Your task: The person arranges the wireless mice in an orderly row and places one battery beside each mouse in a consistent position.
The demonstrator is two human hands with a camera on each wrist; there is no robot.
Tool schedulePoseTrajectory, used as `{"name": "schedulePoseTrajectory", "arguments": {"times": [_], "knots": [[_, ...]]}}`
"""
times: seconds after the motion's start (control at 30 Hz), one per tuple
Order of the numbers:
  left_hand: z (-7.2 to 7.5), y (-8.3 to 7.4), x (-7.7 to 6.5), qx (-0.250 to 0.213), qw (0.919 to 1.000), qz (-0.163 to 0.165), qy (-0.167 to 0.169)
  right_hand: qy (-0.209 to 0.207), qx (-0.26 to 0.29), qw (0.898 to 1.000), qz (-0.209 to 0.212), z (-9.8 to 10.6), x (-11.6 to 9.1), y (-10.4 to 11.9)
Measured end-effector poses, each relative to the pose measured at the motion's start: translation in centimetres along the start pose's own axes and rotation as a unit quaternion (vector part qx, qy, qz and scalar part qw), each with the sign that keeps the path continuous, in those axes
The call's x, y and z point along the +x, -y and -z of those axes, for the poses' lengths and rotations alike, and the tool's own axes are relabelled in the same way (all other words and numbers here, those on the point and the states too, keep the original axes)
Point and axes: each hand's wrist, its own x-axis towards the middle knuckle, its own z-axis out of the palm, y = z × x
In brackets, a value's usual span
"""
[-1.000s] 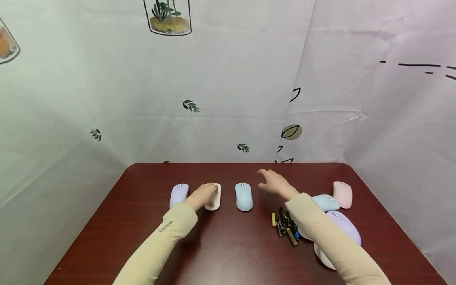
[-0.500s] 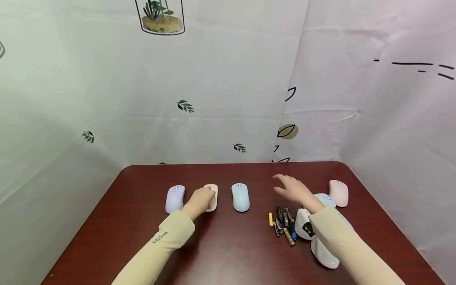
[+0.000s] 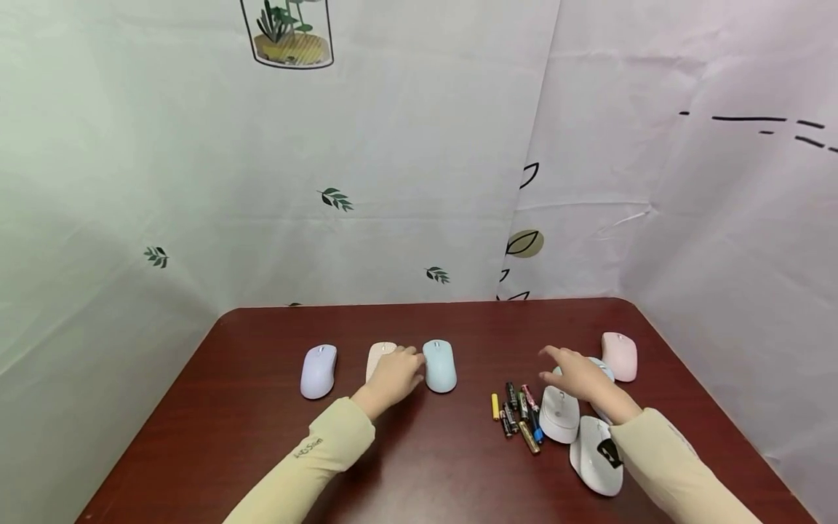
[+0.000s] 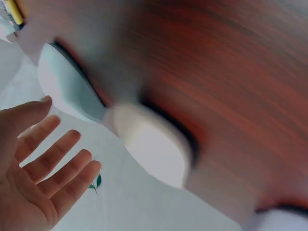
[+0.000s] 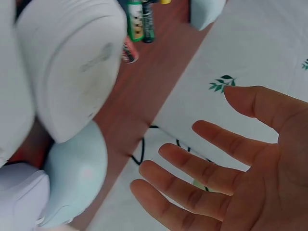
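My left hand [image 3: 396, 377] hovers over the table between a pale cream computer mouse [image 3: 380, 355] and a light blue mouse [image 3: 440, 367], partly covering the cream one. In the left wrist view its fingers spread loosely and hold nothing; the thumb appears close to the blue mouse [image 4: 65, 84], though contact cannot be told. A lavender mouse [image 3: 318, 371] lies further left. Over the right-hand group of mice, my right hand [image 3: 581, 377] hangs with straight, parted fingers and holds nothing. Below it are a white mouse [image 3: 560, 416] and a second light blue mouse [image 5: 77, 173], partly hidden.
Several loose batteries [image 3: 522, 416] lie left of the right-hand group. Another white mouse [image 3: 591, 462] with a black patch and a pink mouse [image 3: 620, 356] belong to that group. One more lavender mouse [image 5: 21, 197] shows in the right wrist view. A patterned curtain [image 3: 393, 145] hangs behind the table [image 3: 419, 466].
My left hand has let go of the cream mouse and moved right toward the light blue one. My right hand has drawn back to the right, over the group of mice. The view has shifted slightly.
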Motion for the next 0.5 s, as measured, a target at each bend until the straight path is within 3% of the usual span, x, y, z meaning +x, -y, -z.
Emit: {"name": "schedulePoseTrajectory", "arguments": {"times": [0.13,0.5], "knots": [[-0.5,-1.1,1.0,-0.019,0.9998,0.002,0.01,0.002,-0.009,1.0,0.002,-0.5,-0.5,-0.8],[-1.4,-2.9,3.6,-0.079,0.9886,0.05,0.118,0.028,-0.005,1.0,0.009,-2.0,-1.4,-2.4]]}}
